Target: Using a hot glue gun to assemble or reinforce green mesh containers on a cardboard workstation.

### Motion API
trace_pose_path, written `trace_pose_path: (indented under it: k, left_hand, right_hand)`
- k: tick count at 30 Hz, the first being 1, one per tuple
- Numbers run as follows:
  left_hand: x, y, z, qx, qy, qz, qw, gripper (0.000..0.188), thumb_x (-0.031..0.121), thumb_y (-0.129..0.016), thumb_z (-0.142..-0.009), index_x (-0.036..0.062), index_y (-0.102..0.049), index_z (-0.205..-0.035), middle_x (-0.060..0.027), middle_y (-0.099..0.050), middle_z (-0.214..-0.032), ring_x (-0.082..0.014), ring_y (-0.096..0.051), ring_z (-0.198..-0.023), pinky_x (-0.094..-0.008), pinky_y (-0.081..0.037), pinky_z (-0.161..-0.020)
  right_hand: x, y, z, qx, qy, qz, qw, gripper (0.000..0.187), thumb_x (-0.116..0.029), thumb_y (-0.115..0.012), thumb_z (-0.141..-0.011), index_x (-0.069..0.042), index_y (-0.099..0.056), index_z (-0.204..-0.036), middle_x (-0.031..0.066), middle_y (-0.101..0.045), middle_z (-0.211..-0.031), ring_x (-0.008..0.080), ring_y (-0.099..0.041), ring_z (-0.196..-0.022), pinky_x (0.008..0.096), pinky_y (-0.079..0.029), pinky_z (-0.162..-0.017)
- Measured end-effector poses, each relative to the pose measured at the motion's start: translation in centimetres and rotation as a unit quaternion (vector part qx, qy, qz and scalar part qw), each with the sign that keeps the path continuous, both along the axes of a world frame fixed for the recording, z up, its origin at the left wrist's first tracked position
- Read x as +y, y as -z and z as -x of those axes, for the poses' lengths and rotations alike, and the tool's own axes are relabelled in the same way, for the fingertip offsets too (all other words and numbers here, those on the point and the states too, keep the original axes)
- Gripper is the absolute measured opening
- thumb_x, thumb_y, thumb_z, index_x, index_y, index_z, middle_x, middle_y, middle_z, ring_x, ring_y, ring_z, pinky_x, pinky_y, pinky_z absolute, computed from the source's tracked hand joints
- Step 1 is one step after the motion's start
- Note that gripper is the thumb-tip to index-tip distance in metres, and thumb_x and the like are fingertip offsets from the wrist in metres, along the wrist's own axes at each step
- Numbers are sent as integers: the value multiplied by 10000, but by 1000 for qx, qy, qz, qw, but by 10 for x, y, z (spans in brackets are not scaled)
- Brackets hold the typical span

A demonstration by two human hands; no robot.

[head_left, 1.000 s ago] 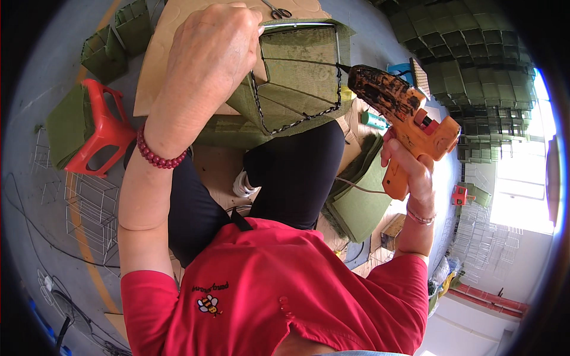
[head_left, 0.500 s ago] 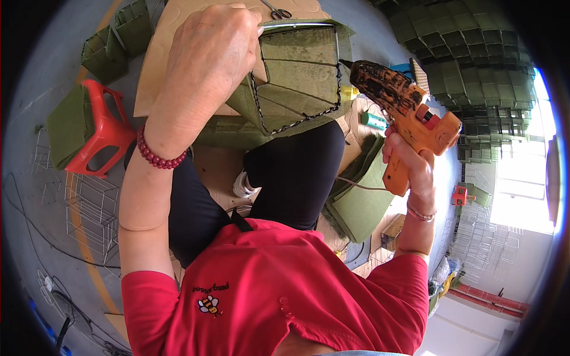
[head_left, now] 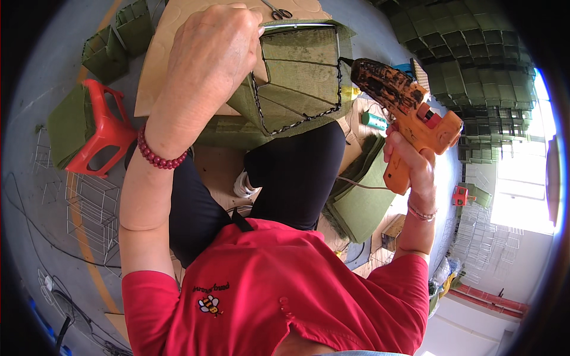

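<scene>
My left hand (head_left: pixel 215 52) is closed, its fingertips pinching the corner of a wire frame (head_left: pixel 297 25) covered in green mesh (head_left: pixel 303 74). Lines of dark glue run along the frame's left, lower and right sides, while its top bar is bare metal. My right hand (head_left: pixel 414 160) wraps round the handle of an orange glue gun (head_left: pixel 415 115) whose front is crusted with black. Its dark nozzle meets the right side of the frame near the upper corner. Below, the loose mesh hangs over my thighs.
Scissors (head_left: pixel 278 10) lie on cardboard (head_left: pixel 155 89) at the far side. A red stool (head_left: pixel 107 127) with green sheets stands left, near bare wire frames (head_left: pixel 92 213). More green sheets (head_left: pixel 362 199) lie beside my right leg. Finished-looking green boxes (head_left: pixel 475 71) are stacked at far right.
The glue gun's nozzle has shifted very slightly upward along the right side of the frame. My left hand keeps its hold on the frame.
</scene>
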State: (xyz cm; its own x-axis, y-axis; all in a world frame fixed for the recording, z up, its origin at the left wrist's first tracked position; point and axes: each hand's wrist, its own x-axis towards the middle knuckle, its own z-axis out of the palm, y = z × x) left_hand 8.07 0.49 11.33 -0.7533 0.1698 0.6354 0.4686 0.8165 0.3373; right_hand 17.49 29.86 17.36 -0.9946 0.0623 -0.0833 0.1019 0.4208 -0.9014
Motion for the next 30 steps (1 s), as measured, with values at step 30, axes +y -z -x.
trace_pose_path:
  k: [30]
  left_hand:
    - [-1,1,1,2,-5,7,1000,139,119,-612,-873,-5,-630,-813,-145,-566,-731,-345,-584,-682,-422,-474,-637]
  right_hand:
    - [1,-1,7,4,-4,0,1000,174,-94,-634,-863,29,-592,-978,51,-590,-694,118,-555,-594,247,-452,-554]
